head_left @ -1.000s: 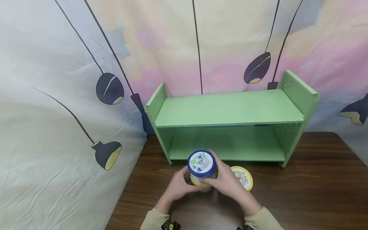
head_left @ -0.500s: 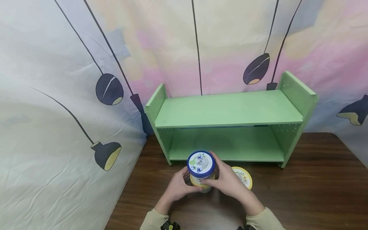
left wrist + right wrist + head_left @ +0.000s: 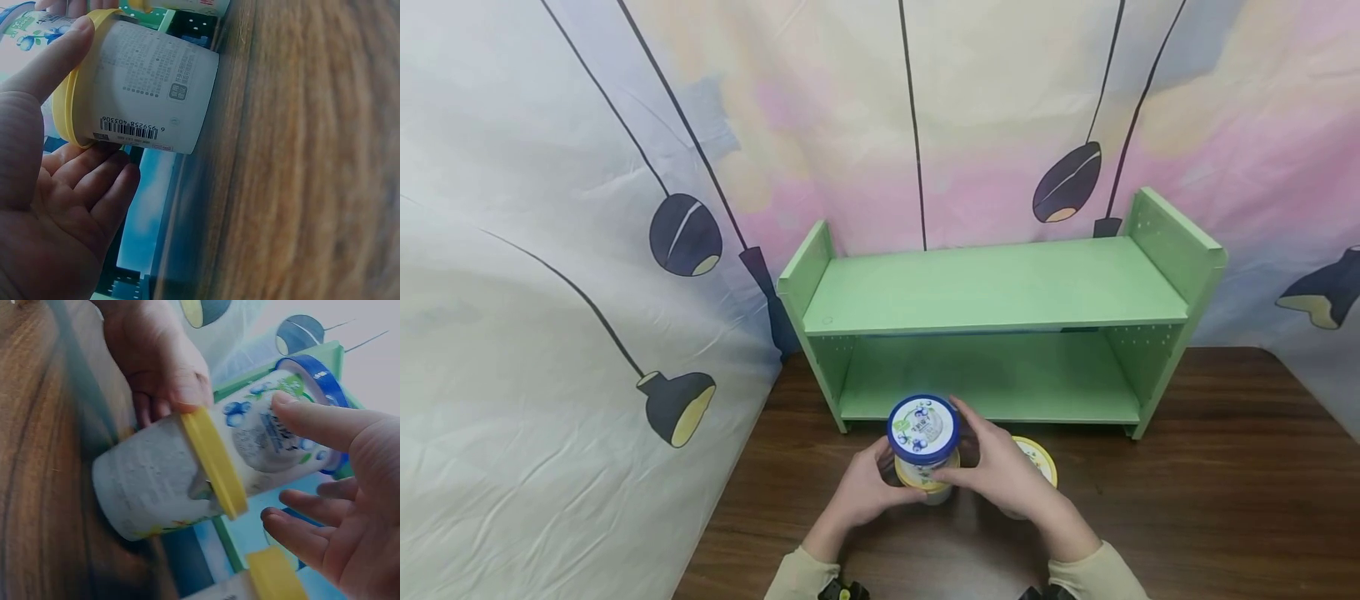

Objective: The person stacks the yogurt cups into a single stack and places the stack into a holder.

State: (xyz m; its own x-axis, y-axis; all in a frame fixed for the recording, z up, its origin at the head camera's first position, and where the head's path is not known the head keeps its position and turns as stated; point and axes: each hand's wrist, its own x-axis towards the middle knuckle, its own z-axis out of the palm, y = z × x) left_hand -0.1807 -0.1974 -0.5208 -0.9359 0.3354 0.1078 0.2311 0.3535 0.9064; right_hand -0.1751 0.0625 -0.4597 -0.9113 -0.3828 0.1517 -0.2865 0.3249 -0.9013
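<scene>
A blue-lidded tub (image 3: 923, 428) with blueberry pictures stands on top of a yellow-lidded tub (image 3: 153, 87) on the table, as the head view shows. My left hand (image 3: 867, 486) holds the lower tub at its yellow rim, thumb on the near side and fingers on the other. Beside the upper tub is my right hand (image 3: 1000, 468), its thumb over the printed wall and its other fingers spread away from it in the right wrist view. Another yellow-lidded tub (image 3: 1037, 460) stands to the right, partly hidden behind my right hand.
A green two-level shelf (image 3: 992, 287) stands just behind the tubs, with raised side panels. The dark wooden table (image 3: 1217, 483) extends to the right. A fabric backdrop (image 3: 550, 250) printed with lamps hangs behind and at the left.
My right hand has shifted slightly right and its fingers have loosened from the blue-lidded tub. The left hand and the stacked tubs have stayed nearly in place.
</scene>
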